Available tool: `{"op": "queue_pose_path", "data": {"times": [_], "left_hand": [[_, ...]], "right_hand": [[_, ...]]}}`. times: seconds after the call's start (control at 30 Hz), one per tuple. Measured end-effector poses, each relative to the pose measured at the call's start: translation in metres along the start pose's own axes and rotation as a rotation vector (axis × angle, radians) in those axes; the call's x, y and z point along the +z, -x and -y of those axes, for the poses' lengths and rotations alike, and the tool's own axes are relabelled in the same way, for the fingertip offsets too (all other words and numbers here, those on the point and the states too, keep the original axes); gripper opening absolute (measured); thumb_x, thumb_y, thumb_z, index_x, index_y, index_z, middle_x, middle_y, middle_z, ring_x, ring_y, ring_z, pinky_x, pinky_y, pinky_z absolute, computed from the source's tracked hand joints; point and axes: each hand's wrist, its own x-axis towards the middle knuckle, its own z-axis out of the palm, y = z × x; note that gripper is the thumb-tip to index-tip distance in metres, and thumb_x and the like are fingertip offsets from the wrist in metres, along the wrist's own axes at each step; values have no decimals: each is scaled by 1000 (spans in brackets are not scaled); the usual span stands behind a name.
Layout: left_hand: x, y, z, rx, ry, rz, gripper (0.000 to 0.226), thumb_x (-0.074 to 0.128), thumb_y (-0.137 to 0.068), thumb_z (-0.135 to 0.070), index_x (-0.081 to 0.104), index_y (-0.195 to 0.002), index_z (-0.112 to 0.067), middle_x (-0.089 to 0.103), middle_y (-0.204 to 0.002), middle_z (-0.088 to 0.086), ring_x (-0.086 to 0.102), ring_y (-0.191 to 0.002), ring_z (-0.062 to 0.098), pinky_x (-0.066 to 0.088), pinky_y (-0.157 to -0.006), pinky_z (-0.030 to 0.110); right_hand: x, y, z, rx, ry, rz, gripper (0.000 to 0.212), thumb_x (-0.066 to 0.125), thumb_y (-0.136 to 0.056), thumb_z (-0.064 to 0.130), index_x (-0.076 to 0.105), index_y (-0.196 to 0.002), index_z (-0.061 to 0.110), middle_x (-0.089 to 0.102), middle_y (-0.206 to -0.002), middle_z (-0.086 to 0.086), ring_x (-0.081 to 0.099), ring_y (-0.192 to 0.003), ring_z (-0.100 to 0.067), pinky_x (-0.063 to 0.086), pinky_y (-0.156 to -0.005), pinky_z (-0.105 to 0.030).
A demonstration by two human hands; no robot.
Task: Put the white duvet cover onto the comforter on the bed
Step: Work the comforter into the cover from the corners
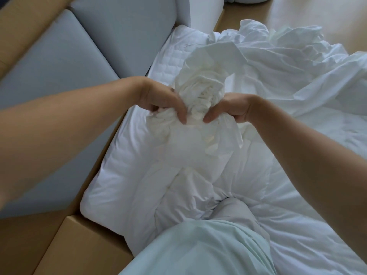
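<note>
White duvet cover bunching above comforter on bed, rest trailing right. Left hand and right hand both gripping the gathered cloth, fingers curling. Grey padded headboard lying left.

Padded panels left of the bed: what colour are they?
Pale blue-grey padded panels, framed in tan wood; head view shows them best.

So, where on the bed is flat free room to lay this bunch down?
The quilted mattress strip between the grey headboard and the bunched duvet cover is bare. Crumpled cover crowds the far corner; the comforter fills the near side.
</note>
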Motion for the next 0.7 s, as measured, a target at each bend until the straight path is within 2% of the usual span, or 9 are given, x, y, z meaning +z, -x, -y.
{"op": "queue_pose_path", "data": {"times": [0.1,0.17,0.23,0.3,0.4,0.5,0.6,0.7], "left_hand": [[0,2,2,-19,40,92,58,78,-67,-4,67,-124,-10,74,-119,10,71,-109,29,60,-89,38],[0,3,3,-2,82,128,55,73,-68,2,67,-122,-5,73,-121,13,71,-110,30,61,-84,35],[-3,3,4,7,122,129,55,70,-67,6,67,-121,-3,72,-122,16,72,-107,30,61,-79,34],[-6,1,5,29,184,74,59,67,-63,5,66,-122,-1,68,-125,22,70,-109,36,61,-84,44],[-6,-4,7,74,231,-18,66,64,-59,-2,65,-125,1,61,-132,30,59,-120,50,44,-107,64],[-3,-11,9,126,256,-106,61,59,-62,-4,67,-123,-4,63,-130,28,61,-118,50,42,-107,66],[-4,-13,9,165,288,-177,56,59,-61,-5,72,-115,-9,67,-125,25,63,-115,48,46,-104,64],[-8,-11,8,158,268,-191,57,60,-61,-5,71,-116,-8,65,-126,26,65,-113,47,45,-103,66]], "right_hand": [[1,-3,7,-20,45,-30,36,71,-70,-2,80,-92,24,76,-98,-4,74,-92,-23,59,-76,-36],[2,-4,10,-34,54,-33,35,69,-70,-4,80,-88,25,77,-92,-2,75,-86,-20,59,-72,-34],[1,-2,9,-36,20,-28,34,69,-73,-3,80,-90,24,77,-94,-3,75,-88,-21,60,-73,-35],[1,0,4,-6,-75,13,32,72,-76,2,80,-99,23,76,-105,-7,74,-99,-26,59,-81,-39],[9,1,-6,31,-203,98,40,76,-75,7,76,-113,19,72,-119,-12,69,-112,-32,57,-89,-45],[18,-3,-10,-1,-259,89,54,77,-73,5,65,-126,12,68,-124,-15,65,-117,-35,55,-92,-48],[25,-8,-10,-77,-309,55,58,77,-73,4,61,-129,11,68,-123,-13,65,-118,-33,55,-92,-46],[29,-13,-13,-127,-355,37,61,76,-72,4,59,-130,10,68,-123,-13,64,-118,-33,54,-94,-48]]}}
